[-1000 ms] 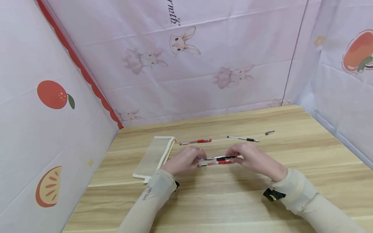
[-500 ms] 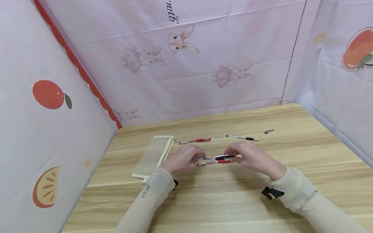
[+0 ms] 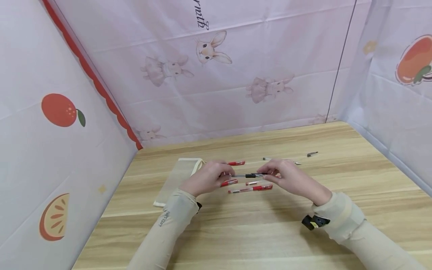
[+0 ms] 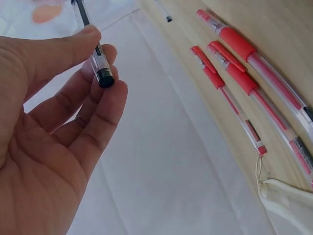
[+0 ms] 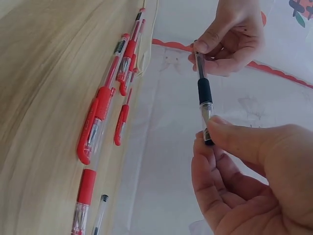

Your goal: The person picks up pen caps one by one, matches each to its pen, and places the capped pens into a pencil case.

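Observation:
A black gel pen [image 3: 249,175] with a clear barrel and black grip is held crosswise between the two hands. The left hand [image 3: 206,177] pinches its rear end between thumb and fingers, as the left wrist view shows up close. At the other end, the clear capped part, the thumb and fingers of the right hand [image 3: 287,177] pinch it. In the right wrist view the pen [image 5: 204,90] is seen raised off the table. Below it lie red gel pens: one in front [image 3: 251,188], another beside the left hand [image 3: 230,183] and one partly behind the right fingers [image 3: 251,183].
A pale mesh zip pouch [image 3: 175,174] lies left, partly behind the left hand. Another red pen [image 3: 237,163] lies beyond that hand. Farther back are an uncapped black pen [image 3: 268,159], partly hidden, and a loose pen cap [image 3: 312,154]. Printed cloth walls surround the wooden table [image 3: 270,240].
Both hands have moved slightly away from the body with the black pen, which is now apart from the red pens. More of the red pens shows beneath it.

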Demonstrator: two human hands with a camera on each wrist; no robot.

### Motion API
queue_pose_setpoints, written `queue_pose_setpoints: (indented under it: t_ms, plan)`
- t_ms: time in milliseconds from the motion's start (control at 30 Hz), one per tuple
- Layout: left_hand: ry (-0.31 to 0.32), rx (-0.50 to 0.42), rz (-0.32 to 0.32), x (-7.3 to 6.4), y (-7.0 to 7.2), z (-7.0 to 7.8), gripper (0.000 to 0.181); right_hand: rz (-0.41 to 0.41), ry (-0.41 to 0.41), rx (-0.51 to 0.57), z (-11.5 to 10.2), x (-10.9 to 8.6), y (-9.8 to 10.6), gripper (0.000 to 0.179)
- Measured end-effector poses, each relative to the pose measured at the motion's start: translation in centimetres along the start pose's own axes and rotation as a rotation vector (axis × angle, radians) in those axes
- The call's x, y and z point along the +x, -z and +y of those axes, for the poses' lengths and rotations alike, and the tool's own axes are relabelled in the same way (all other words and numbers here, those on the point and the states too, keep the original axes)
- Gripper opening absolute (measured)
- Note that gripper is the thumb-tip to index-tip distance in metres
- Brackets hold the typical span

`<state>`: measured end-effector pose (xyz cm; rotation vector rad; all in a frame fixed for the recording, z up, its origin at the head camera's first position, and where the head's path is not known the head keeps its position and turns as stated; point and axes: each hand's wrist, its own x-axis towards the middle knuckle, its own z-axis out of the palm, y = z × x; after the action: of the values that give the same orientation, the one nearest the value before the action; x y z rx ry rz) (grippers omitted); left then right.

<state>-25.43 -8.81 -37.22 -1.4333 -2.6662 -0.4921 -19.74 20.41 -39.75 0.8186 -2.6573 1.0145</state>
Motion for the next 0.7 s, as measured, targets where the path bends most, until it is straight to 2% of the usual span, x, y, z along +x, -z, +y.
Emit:
queue_pose_setpoints:
  t_ms: [167,433,700]
  plan:
    - [0.006,0.022,0.003,0.00,-0.12,0.03,0.011,-0.003,-0.014,-0.009,0.18,-0.04,0.01,0.018]
    - [0.012,0.039,0.006,0.33,-0.38,0.28,0.011,0.022,0.022,-0.053,0.40,-0.17,0.03,0.016]
    - [-0.034,0.076,0.029,0.57,-0.99,0.28,0.009,0.051,0.061,-0.079,0.23,-0.40,0.13,0.015]
